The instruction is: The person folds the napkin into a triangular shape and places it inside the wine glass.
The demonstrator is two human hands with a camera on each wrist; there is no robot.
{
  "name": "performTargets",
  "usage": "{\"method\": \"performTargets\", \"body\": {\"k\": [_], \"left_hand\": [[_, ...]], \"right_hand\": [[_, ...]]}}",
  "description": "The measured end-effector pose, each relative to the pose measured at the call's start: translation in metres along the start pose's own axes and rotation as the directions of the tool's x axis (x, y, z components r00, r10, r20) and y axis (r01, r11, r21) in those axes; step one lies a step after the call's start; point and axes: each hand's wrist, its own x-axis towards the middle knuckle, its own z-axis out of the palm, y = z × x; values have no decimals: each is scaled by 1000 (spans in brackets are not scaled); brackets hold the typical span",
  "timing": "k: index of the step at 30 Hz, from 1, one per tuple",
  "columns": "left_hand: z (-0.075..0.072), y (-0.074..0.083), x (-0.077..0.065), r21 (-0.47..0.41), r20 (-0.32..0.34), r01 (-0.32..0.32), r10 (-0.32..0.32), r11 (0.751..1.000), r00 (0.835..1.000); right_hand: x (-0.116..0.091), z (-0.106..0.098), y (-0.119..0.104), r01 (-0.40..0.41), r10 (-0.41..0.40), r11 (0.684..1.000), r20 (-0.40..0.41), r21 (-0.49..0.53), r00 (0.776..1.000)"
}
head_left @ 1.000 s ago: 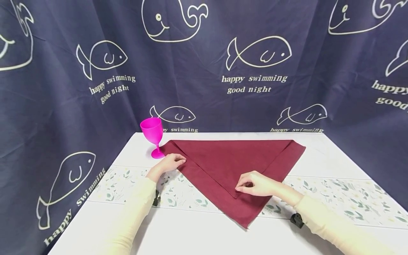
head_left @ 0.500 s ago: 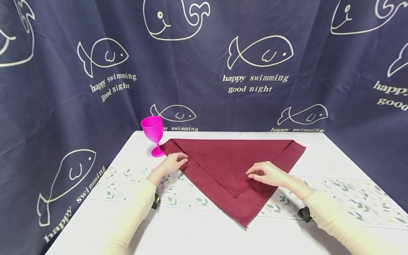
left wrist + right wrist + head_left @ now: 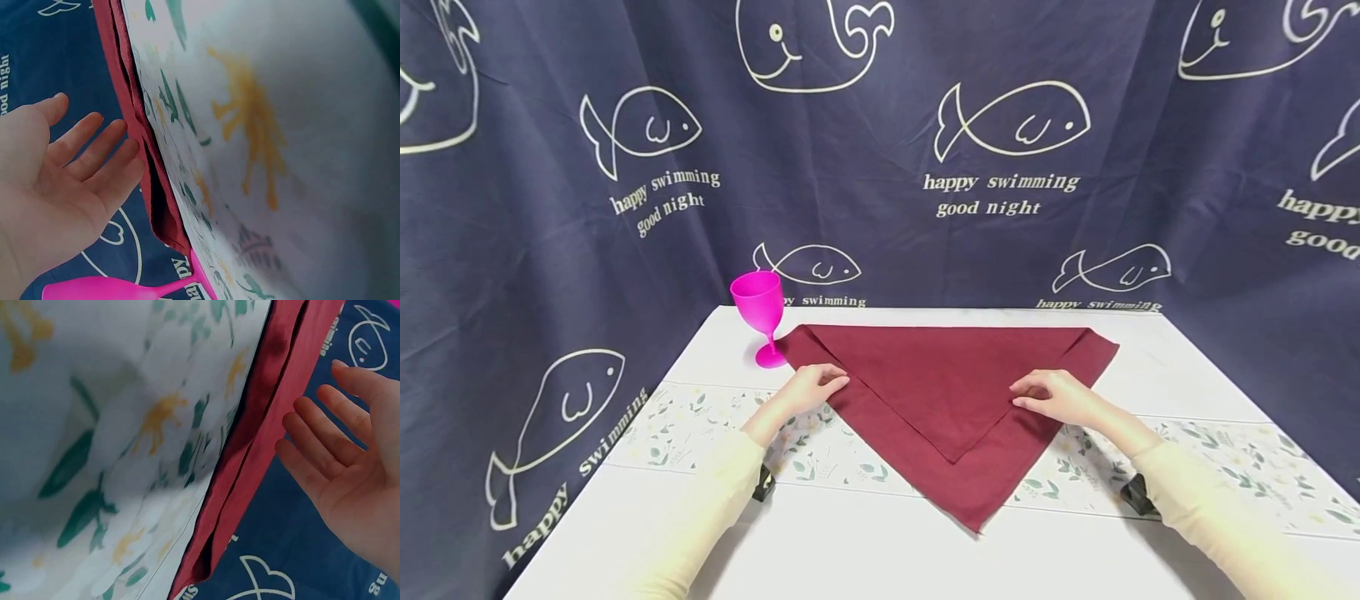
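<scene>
A dark red cloth napkin [image 3: 925, 375] lies folded into a triangle, one point toward the front and its upper layer a little short of the lower one. Over its left slanting edge is my left hand [image 3: 811, 388], fingers loosely bent, holding nothing. The left wrist view shows that same left hand [image 3: 81, 169] with fingers apart beside the cloth's edge [image 3: 140, 125]. My right hand [image 3: 1060, 397] is over the cloth's right side. In the right wrist view the right hand [image 3: 356, 437] has its fingers spread and nothing between them.
A bright pink goblet [image 3: 760, 308] stands upright at the napkin's back left corner. The white table [image 3: 820, 542] has a band of leaf print across it. Behind hangs a dark blue curtain [image 3: 865, 167] with white fish drawings.
My right hand has moved right and back, away from the upper layer's front point. The left hand has shifted slightly right. The napkin keeps its shape.
</scene>
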Motion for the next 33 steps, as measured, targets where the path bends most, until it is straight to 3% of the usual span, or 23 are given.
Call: {"method": "performTargets", "body": {"k": [9, 14, 20, 33], "left_hand": [[1, -1, -4, -3, 65, -17, 17, 1000, 998], [0, -2, -5, 16, 106, -40, 38, 999, 994], [-1, -5, -4, 20, 142, -18, 15, 1000, 990], [1, -12, -2, 73, 178, -33, 20, 997, 984]], "right_hand": [[-7, -7, 9, -75, 81, 993, 58, -95, 995], [-9, -8, 10, -134, 148, 985, 136, -106, 980], [-7, -9, 11, -181, 207, 974, 209, -136, 956], [1, -4, 13, -194, 227, 970, 265, -143, 937]]}}
